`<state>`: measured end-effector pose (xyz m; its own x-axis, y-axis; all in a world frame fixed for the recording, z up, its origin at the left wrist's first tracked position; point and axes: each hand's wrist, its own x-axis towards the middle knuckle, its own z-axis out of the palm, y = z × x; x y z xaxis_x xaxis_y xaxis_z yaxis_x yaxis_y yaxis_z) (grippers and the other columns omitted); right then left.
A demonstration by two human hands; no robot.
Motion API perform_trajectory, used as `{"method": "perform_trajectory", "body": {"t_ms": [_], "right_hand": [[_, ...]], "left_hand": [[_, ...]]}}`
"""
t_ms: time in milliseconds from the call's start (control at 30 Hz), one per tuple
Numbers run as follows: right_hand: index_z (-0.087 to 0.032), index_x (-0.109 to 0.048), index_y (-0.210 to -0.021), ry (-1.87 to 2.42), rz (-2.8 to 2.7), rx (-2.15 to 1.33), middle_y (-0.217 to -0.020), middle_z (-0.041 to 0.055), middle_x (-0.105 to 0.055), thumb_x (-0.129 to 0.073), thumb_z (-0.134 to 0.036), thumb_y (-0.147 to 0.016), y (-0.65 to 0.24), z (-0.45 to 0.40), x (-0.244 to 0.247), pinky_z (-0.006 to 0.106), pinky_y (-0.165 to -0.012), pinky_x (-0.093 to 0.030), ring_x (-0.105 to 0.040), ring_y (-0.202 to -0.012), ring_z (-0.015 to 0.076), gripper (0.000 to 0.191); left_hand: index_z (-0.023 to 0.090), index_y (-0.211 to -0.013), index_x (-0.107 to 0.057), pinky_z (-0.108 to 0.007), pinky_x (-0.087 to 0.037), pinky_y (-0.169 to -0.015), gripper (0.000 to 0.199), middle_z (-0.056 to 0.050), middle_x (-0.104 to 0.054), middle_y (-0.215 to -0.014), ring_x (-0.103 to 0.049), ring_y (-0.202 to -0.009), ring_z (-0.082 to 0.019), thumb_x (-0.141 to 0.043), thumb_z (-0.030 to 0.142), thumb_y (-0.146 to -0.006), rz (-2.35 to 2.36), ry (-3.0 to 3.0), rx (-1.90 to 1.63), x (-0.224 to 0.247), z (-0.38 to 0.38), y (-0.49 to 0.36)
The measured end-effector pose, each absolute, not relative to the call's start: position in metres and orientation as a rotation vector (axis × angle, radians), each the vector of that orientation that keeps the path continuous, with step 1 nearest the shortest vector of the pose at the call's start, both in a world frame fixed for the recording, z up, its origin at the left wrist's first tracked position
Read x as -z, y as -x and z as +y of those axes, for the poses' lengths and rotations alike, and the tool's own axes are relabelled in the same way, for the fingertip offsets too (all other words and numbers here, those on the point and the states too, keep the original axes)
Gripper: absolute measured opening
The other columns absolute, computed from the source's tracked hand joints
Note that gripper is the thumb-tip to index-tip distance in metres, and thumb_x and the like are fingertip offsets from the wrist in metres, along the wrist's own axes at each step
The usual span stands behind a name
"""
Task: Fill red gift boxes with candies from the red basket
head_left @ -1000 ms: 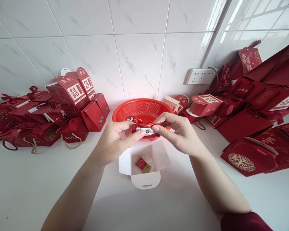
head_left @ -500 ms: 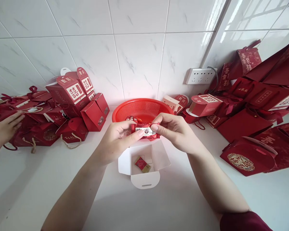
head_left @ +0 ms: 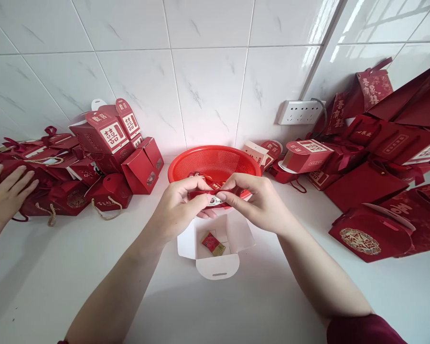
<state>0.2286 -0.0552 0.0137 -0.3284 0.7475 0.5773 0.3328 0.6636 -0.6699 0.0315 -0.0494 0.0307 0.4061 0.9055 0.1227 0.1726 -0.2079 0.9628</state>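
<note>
My left hand and my right hand are both closed on a red wrapped candy packet with a white printed label. Thumbs and fingertips meet near its middle and partly cover it. Just beyond is a round red plastic basket, holding several red-wrapped sweets. Nearer to me, below the packet, stands an open white paper box with its flaps folded out. One small red and gold wrapped sweet lies on its bottom.
Red gift boxes are piled on the left, where another person's hand rests on them. More red boxes and bags crowd the right side. A white power strip is against the tiled wall.
My fingertips have drawn together over the packet, and its label now shows less. The other person's hand at the left has spread its fingers.
</note>
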Motion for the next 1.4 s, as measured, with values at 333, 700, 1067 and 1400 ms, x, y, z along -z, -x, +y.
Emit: {"method": "perform_trajectory", "body": {"t_ms": [333, 700, 1067, 1400], "right_hand": [[-0.017, -0.063, -0.084, 0.805, -1.836, -0.806, -0.08, 0.0017, -0.066, -0.063, -0.036, -0.092, -0.233, -0.048, -0.009, 0.024, -0.062, -0.045, -0.056, -0.07, 0.0125, 0.02], [-0.017, -0.063, -0.084, 0.759, -1.841, -0.843, -0.079, 0.0012, -0.066, -0.064, -0.034, -0.092, -0.234, -0.045, -0.009, 0.024, -0.062, -0.046, -0.056, -0.069, 0.0121, 0.019], [-0.018, -0.065, -0.087, 0.77, -1.955, -0.55, -0.081, 0.0012, -0.067, -0.062, -0.028, -0.093, -0.234, -0.056, -0.016, 0.024, -0.064, -0.047, -0.06, -0.072, 0.0127, 0.012], [-0.02, -0.064, -0.105, 0.889, -2.205, -0.731, -0.089, 0.0018, -0.07, -0.054, -0.023, -0.096, -0.244, -0.049, -0.01, 0.025, -0.064, -0.047, -0.062, -0.071, 0.0129, 0.014]], "left_hand": [[0.018, -0.088, -0.066, -0.021, -0.062, -0.066, 0.01, 0.0, -0.067, -0.087, -0.073, -0.07, -0.013, -0.059, 0.025, -0.09, 0.934, -1.64, -0.899, -0.032, -0.051, -0.031], [0.018, -0.087, -0.065, -0.02, -0.062, -0.068, 0.01, 0.001, -0.067, -0.086, -0.073, -0.075, -0.013, -0.056, 0.02, -0.09, 0.958, -1.67, -0.894, -0.035, -0.054, -0.031], [0.019, -0.092, -0.066, -0.03, -0.062, -0.079, 0.011, -0.001, -0.067, -0.094, -0.071, -0.087, -0.018, -0.056, 0.024, -0.091, 0.882, -1.737, -0.863, -0.035, -0.054, -0.028], [0.029, -0.124, -0.059, -0.033, -0.052, -0.094, 0.037, -0.003, -0.064, -0.126, -0.062, -0.112, -0.021, -0.057, 0.045, -0.091, 1.228, -2.137, -0.788, -0.048, -0.053, -0.01]]}}
